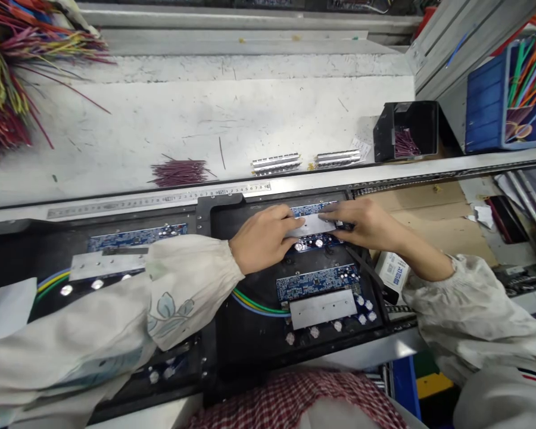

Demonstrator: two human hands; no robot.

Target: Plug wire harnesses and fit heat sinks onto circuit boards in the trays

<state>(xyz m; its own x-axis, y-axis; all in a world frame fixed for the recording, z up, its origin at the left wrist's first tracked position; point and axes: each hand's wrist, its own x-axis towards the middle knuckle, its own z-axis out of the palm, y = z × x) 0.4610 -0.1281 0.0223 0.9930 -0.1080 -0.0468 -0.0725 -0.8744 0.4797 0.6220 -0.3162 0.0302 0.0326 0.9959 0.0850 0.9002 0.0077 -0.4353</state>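
Observation:
My left hand (265,237) is closed on the left end of a flat silver metal plate (315,224), with thumb and fingers at its edges. On the plate's right end, my right hand (364,223) is closed too, its fingertips partly hidden. Under the plate lies a blue circuit board (310,210) in a black tray (245,351). Nearer to me in that tray is a second blue board (317,283) with its own metal plate (324,308). Green, yellow and blue wires (256,307) run to this board from the left.
Another black tray with a board (136,237) lies under my left sleeve. Along the shelf are purple wire pieces (178,173), silver metal strips (276,163) and a black bin (406,131). Wire bundles (22,71) hang at left; a blue bin (486,101) stands at right.

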